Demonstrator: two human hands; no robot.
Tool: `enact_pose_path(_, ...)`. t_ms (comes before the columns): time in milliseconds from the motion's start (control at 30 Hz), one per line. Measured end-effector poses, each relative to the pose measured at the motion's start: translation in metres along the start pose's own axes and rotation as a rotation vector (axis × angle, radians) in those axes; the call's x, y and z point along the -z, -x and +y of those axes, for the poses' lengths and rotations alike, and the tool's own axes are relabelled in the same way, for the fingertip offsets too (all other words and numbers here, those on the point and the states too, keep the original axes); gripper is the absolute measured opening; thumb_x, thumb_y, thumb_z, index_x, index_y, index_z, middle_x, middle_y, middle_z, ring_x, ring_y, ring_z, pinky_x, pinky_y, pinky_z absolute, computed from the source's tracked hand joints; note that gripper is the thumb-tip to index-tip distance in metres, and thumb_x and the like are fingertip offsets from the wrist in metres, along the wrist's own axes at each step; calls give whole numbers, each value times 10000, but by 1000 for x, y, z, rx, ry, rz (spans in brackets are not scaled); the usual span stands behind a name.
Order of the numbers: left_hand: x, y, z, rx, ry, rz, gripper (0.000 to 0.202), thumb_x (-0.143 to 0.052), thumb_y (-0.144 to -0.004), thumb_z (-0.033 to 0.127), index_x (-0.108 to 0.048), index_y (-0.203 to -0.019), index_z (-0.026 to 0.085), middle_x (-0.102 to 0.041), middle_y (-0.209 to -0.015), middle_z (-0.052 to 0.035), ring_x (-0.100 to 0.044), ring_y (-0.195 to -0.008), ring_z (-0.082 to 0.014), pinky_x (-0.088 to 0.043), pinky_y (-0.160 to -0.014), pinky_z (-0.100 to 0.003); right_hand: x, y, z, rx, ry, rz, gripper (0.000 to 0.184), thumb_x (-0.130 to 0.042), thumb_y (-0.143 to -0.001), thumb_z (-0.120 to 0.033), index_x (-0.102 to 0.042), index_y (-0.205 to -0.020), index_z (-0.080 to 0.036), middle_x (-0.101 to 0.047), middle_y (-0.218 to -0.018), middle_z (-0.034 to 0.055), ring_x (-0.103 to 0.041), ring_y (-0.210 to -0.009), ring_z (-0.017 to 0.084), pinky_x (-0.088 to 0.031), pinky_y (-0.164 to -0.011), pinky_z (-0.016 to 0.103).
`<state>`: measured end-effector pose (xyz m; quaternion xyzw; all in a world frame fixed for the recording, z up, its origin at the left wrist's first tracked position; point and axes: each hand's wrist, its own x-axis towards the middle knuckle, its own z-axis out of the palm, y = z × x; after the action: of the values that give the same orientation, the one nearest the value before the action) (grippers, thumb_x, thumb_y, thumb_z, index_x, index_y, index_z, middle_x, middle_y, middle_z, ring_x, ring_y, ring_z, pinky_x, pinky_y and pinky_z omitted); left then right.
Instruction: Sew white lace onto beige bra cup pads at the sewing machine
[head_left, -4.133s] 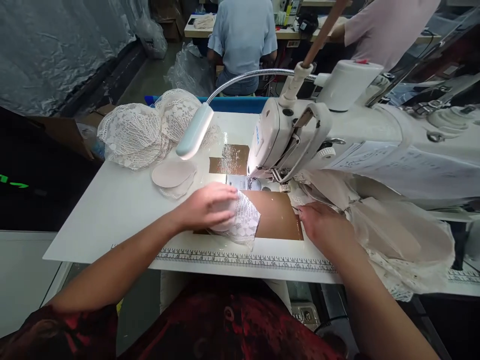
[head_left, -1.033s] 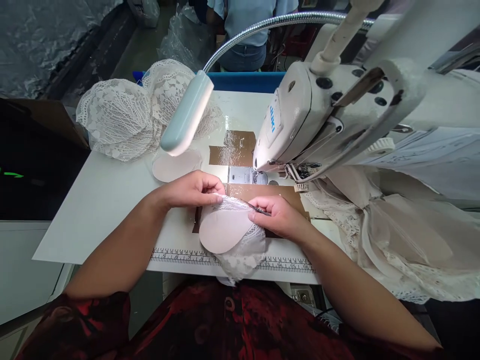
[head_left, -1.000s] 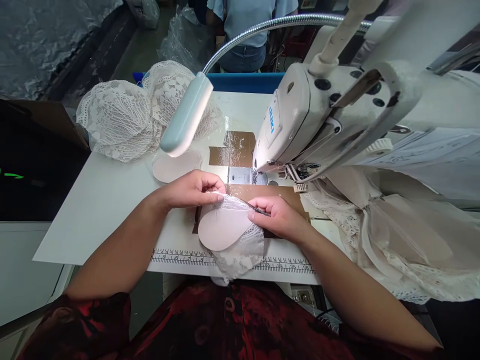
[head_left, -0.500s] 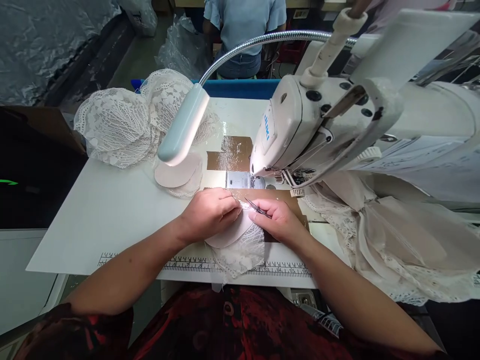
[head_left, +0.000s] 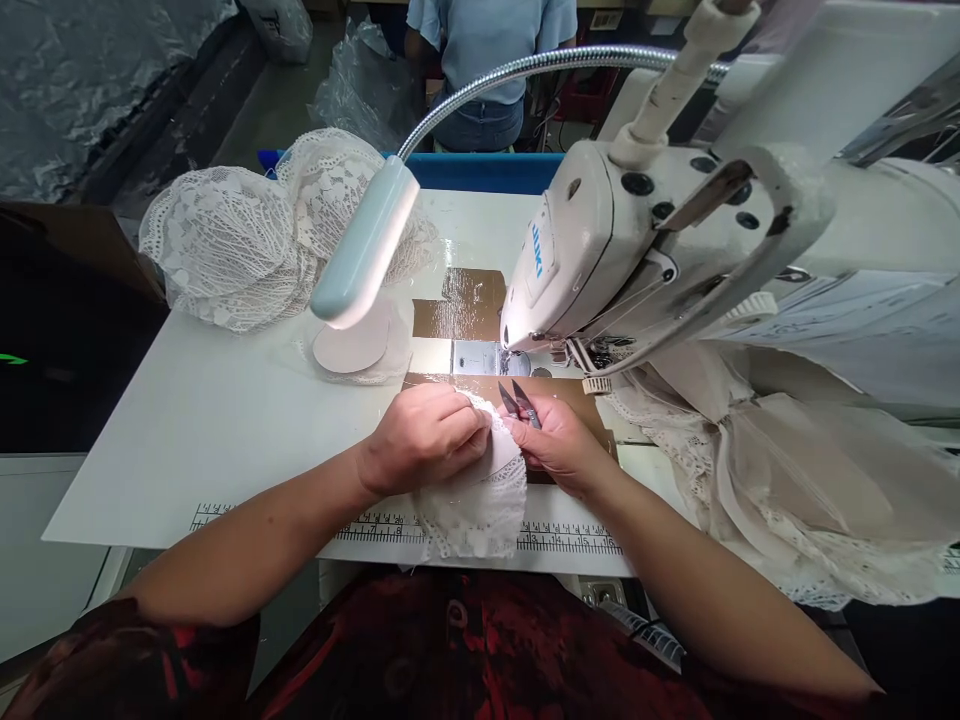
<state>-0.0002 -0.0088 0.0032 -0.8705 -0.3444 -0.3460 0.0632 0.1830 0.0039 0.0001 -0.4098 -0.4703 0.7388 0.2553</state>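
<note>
My left hand (head_left: 431,437) is closed on a white lace bra cup (head_left: 480,505), pinching its upper edge. The lace hangs down over the table's front edge strip, and a smooth pale pad shows beside my fingers. In my right hand (head_left: 562,445) is a pair of thread snips (head_left: 519,402), its two dark blades apart and pointing away from me. The blades stand just right of the lace's top edge; I cannot tell whether they touch it. Both hands are in front of the sewing machine's needle plate (head_left: 476,358).
A white sewing machine (head_left: 592,240) stands at right, with a lamp (head_left: 367,245) on a bendy neck. Lace cups (head_left: 225,245) are piled at back left, near another pale cup (head_left: 352,345). More lace pieces (head_left: 825,460) lie at right. A person (head_left: 491,60) sits beyond the table.
The snips' blades have come apart and now point more upward. My left hand has turned the lace cup, so more lace and less of the smooth pad shows.
</note>
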Motion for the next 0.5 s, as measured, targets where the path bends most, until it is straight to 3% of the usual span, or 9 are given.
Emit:
enact_pose_path(300,12,-3,-1,-60,-64,20,141,-554,-813,136,-570,-683,189,-535,-524,26,-424,-495,-115,-359,-510,-261,7,-2,-4,216,452,106,221,-498,-839,-362,-517,-714,-181,-447,-666,-22,-407,-616,115,-352,-578,258)
enact_pose_path(500,13,-2,-3,-99,-56,-9,138,-549,-852,164,-582,-720,180,-544,-551,15,-446,-526,-122,-365,-524,-268,9,-2,-1,205,332,72,260,-515,-846,-427,-530,-741,-189,-417,-621,-37,-369,-571,104,-321,-547,249)
